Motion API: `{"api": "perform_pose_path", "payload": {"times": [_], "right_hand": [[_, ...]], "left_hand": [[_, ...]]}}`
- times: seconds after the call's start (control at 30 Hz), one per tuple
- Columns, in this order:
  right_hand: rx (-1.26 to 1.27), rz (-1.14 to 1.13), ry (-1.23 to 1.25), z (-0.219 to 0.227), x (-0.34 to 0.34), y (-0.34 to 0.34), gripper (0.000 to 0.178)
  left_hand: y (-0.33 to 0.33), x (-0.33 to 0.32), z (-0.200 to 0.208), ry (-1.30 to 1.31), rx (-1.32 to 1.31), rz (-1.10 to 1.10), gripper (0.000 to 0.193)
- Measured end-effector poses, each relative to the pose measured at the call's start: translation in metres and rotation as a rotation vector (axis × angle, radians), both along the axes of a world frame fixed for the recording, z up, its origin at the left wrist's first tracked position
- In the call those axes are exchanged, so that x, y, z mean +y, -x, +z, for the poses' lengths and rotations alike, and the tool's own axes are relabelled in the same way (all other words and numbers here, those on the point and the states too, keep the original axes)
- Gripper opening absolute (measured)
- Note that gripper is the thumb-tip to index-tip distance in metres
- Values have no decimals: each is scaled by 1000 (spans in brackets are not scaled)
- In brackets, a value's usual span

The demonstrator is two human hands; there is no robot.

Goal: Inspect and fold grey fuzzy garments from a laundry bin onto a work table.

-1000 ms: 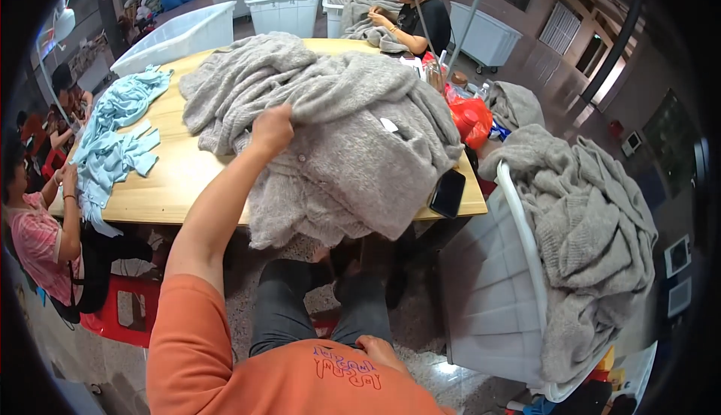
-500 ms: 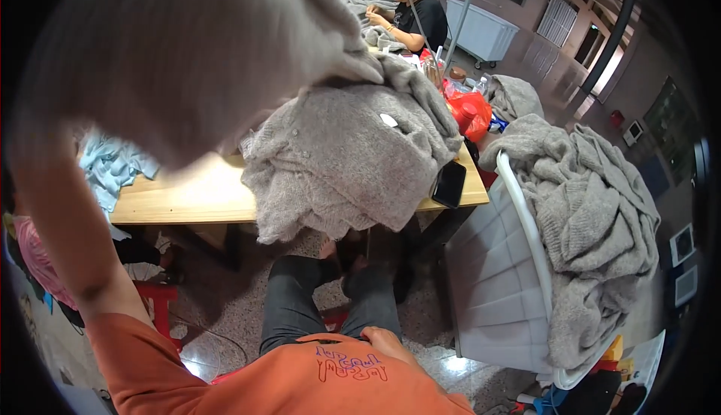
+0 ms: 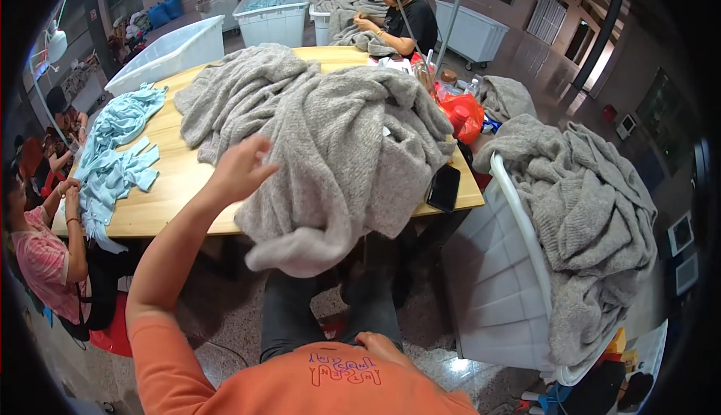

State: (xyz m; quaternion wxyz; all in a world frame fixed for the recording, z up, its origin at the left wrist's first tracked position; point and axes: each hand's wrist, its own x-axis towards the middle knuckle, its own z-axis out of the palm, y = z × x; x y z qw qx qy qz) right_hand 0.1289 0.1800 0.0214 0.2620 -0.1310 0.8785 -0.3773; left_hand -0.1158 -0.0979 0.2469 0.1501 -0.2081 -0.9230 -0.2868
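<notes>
My left hand (image 3: 244, 171) is raised in front of the table, with its fingers apart and slightly curled and nothing in them. Just beyond and beside it, a grey knit garment (image 3: 312, 167) lies spread loosely over the pile. Its lower end (image 3: 300, 253) hangs past the table's front edge and is slightly blurred. More grey knits (image 3: 248, 84) lie heaped behind it on the left. A small white tag (image 3: 386, 131) shows among the folds. My right hand (image 3: 381, 345) rests on my lap against my trousers, partly hidden by my orange shirt; its visible fingers lie flat.
A white bin (image 3: 499, 295) overflowing with grey knits stands at right. A dark phone (image 3: 444, 188) and a red bag (image 3: 467, 114) lie on the wooden table (image 3: 180, 208). Light-blue garments (image 3: 113, 159) lie at left, near a seated person (image 3: 49, 257). Another person (image 3: 409, 13) works at the far side.
The grey garment, lifted high at the left before, has come down across the pile. My left hand has moved right and down and let go of it. My right hand stays on my lap.
</notes>
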Motion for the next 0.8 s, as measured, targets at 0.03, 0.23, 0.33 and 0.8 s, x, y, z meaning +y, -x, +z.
{"api": "perform_pose_path", "payload": {"times": [0.03,0.23,0.33,0.8], "right_hand": [[-29,10,0,-2,2,1,29],[-16,-47,-37,-10,7,1,26],[-56,-88,-59,-13,16,-4,26],[72,-84,71,-18,23,-20,23]], "left_hand": [[23,17,-2,31,174,50,38],[136,59,-27,74,-190,574,36],[165,63,-18,-86,66,625,25],[55,28,286,907,1249,599,13]]}}
